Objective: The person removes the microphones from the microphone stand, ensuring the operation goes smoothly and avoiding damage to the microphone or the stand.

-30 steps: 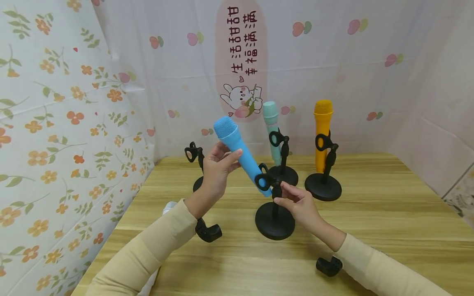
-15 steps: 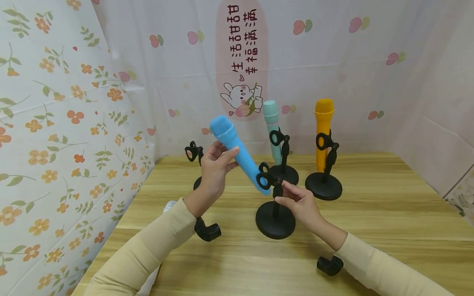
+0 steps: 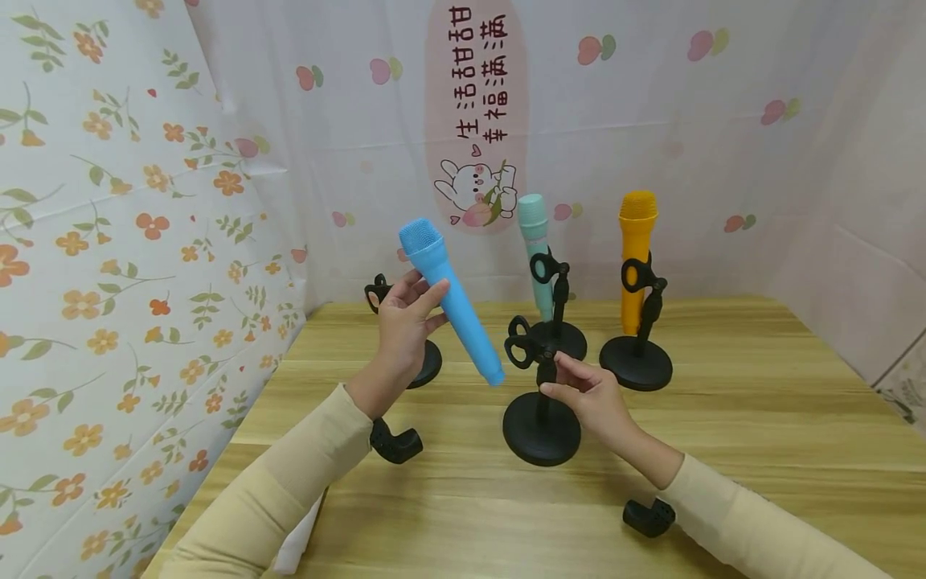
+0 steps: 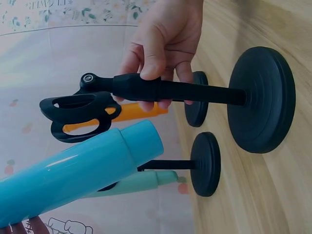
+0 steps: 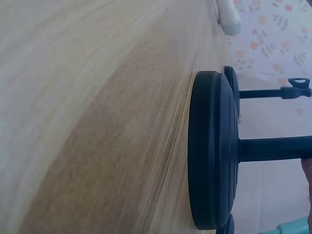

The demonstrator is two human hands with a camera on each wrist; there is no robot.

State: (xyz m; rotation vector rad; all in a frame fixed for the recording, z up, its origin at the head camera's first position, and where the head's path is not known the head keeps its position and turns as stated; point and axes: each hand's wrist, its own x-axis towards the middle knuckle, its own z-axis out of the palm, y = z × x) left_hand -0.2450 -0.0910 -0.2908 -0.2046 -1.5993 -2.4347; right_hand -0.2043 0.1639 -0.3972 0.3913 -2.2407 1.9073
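Observation:
My left hand [image 3: 402,322] grips a sky-blue microphone [image 3: 463,318] by its upper body, its mesh head up and left. The tail end hangs in the air, a little left of the clip on a black microphone stand [image 3: 541,438]. My right hand [image 3: 595,404] pinches that stand at its upper stem, thumb in front. In the left wrist view the blue microphone [image 4: 78,170] shows its tail end close below the stand's clip [image 4: 73,117], which holds nothing. The stand's round base [image 5: 212,151] stands on the table in the right wrist view.
Behind, a mint microphone [image 3: 534,221] and an orange microphone [image 3: 637,233] sit in stands. Another stand [image 3: 428,366] is partly behind my left hand. Black curved pieces [image 3: 396,444] appear by both forearms. A white microphone [image 5: 228,17] lies on the table.
The blue microphone has moved left and slightly up with my left hand. Its tail overlapped the clip before and is now apart from it. My right hand keeps its pinch on the stand.

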